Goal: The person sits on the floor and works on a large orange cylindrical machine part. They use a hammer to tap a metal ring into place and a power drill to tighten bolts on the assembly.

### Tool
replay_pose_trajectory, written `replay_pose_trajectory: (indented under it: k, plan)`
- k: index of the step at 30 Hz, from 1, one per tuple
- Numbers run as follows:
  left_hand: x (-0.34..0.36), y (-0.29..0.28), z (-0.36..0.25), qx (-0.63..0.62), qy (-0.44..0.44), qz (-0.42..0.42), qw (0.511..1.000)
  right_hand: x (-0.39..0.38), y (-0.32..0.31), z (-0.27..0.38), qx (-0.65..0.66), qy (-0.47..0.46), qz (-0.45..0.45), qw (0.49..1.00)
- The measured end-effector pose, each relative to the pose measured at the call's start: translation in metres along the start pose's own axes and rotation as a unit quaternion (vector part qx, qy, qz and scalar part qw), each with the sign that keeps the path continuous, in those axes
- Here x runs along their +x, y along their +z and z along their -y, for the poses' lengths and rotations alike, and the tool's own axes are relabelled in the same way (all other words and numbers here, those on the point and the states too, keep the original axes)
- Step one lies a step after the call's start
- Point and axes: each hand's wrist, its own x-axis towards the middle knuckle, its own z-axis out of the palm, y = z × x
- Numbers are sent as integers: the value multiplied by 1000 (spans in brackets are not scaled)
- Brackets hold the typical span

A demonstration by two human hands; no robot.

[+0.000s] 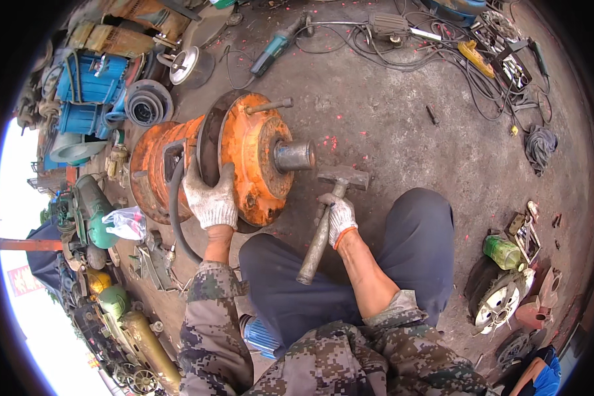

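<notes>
An orange cylindrical machine housing [254,188] lies on its side, a steel shaft [290,156] sticking out rightward and a short bolt projecting above it. My gloved left hand [208,198] grips the housing beside a dark ring [212,125] behind the front flange, next to a thick black cable [178,221]. In my gloved right hand [336,218] is a worn metal hammer [343,177], held by its handle with the head just below and right of the shaft.
An angle grinder [270,56], cords and a tool box [512,69] lie at the back. Blue motors [92,79], a lidded pot [188,66] and green cylinders [96,214] crowd the left. A wheel [495,300], a green bottle [499,251] and scrap parts sit at right.
</notes>
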Motion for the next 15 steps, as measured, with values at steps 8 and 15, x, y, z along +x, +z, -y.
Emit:
replay_pose_trajectory:
  k: [8,15]
  plan:
    - [0,-3,-4,62,22,-10,998,18,19,-15,6,-69,-69,995]
    - [-3,0,3,35,29,-10,999,21,26,-21,-65,-2,42,997]
